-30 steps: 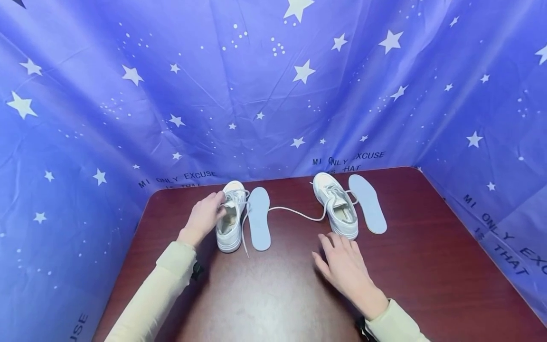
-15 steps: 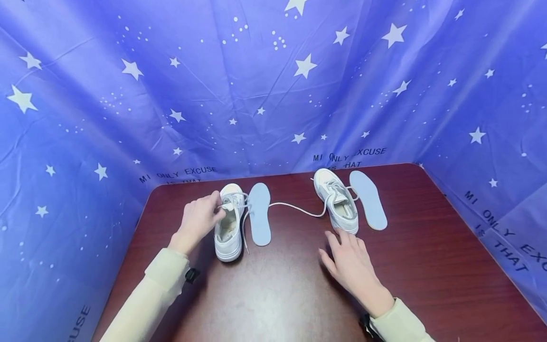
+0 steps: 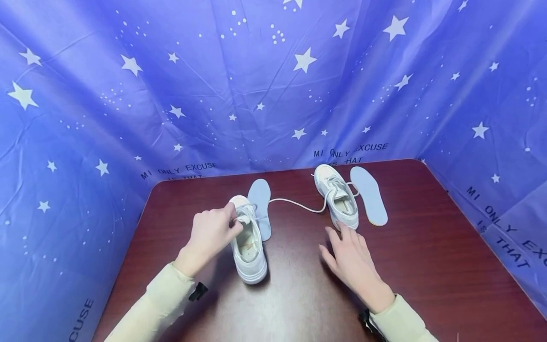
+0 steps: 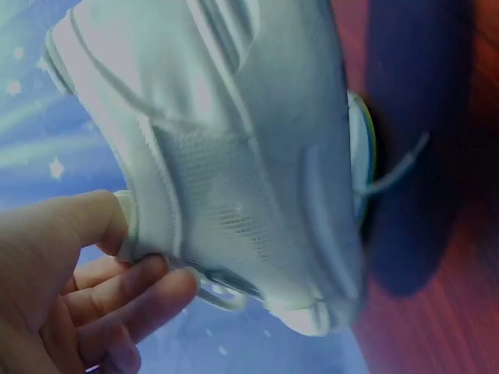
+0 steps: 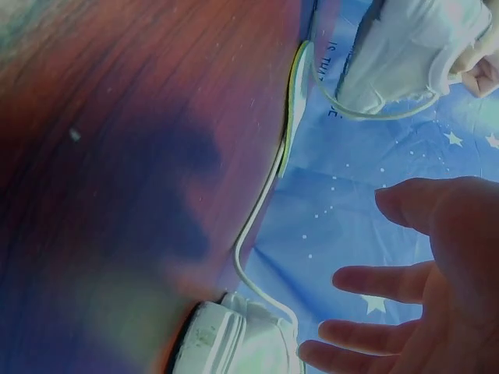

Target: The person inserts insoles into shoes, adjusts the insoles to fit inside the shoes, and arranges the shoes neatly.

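Note:
My left hand pinches the upper edge of a white lace-up sneaker near its tongue, thumb on the inner side. In the left wrist view the sneaker's mesh side fills much of the picture, raised off the tabletop. The sneaker overlaps a pale grey insole in the head view. My right hand has its fingers loosely spread, fingertips right by the heel of the second white sneaker. A second insole lies flat to the right of that sneaker. The right palm holds nothing.
A white shoelace trails across the reddish-brown table between the first insole and the second sneaker. A blue curtain with stars hangs behind and along both sides of the table.
My left hand has lifted the left sneaker and carried it right and nearer, partly over the insole. My right hand has barely moved; the second sneaker and its insole stay put.

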A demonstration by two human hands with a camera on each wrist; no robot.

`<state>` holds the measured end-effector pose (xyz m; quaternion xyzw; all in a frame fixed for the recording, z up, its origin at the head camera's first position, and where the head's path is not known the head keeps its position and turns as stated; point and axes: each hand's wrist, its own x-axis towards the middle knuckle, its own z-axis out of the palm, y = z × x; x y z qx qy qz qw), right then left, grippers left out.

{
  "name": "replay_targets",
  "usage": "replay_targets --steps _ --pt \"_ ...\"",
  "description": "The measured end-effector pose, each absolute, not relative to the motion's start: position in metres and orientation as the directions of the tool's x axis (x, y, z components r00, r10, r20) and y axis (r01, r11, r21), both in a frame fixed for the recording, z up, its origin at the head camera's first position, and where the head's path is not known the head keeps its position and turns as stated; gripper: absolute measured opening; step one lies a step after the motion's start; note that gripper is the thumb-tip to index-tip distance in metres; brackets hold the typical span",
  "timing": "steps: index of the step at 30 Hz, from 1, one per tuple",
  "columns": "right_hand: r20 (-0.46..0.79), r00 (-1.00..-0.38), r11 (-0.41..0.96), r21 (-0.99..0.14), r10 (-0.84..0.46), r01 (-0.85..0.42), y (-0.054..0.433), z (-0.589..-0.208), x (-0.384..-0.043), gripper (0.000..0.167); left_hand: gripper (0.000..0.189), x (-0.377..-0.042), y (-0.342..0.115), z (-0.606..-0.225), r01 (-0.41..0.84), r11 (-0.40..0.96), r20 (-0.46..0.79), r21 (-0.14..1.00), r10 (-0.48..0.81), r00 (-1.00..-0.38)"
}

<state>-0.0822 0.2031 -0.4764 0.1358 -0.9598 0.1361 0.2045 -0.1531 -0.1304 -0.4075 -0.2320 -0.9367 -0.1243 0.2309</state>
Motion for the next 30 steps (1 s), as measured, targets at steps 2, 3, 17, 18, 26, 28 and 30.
replay_targets --steps 2,3,17,18,26,28,30 --pt "0.432 -0.88 0.926 -0.209 -0.199 -0.313 0.205 -0.477 -0.081 0.045 0.022 -0.146 -0.122 -0.409 0.506 0.857 0.503 0.096 0.396 -0.768" --pt "0.432 -0.88 0.926 -0.212 -0.197 -0.312 0.206 -0.477 -0.081 0.045 0.025 -0.143 -0.118 -0.409 0.513 0.854 0.508 0.086 0.405 -0.76" --pt "0.41 -0.898 0.933 -0.235 -0.16 -0.273 0.22 -0.478 -0.07 0.044 0.014 -0.118 -0.063 -0.421 0.612 0.744 0.432 0.267 0.476 -0.766" --pt "0.404 -0.901 0.934 -0.236 -0.158 -0.269 0.22 -0.478 -0.069 0.044 0.013 -0.117 -0.06 -0.423 0.621 0.734 0.423 0.276 0.487 -0.764" --pt "0.38 -0.912 0.939 -0.231 -0.155 -0.256 0.222 -0.478 -0.064 0.042 0.011 -0.114 -0.047 -0.442 0.653 0.669 0.333 0.355 0.562 -0.757" --pt "0.378 -0.912 0.94 -0.226 -0.157 -0.255 0.223 -0.477 -0.064 0.041 0.012 -0.115 -0.047 -0.444 0.645 0.656 0.316 0.391 0.563 -0.764" --pt "0.376 -0.913 0.941 -0.223 -0.157 -0.253 0.223 -0.476 -0.064 0.04 0.011 -0.116 -0.047 -0.445 0.641 0.643 0.301 0.42 0.567 -0.767"
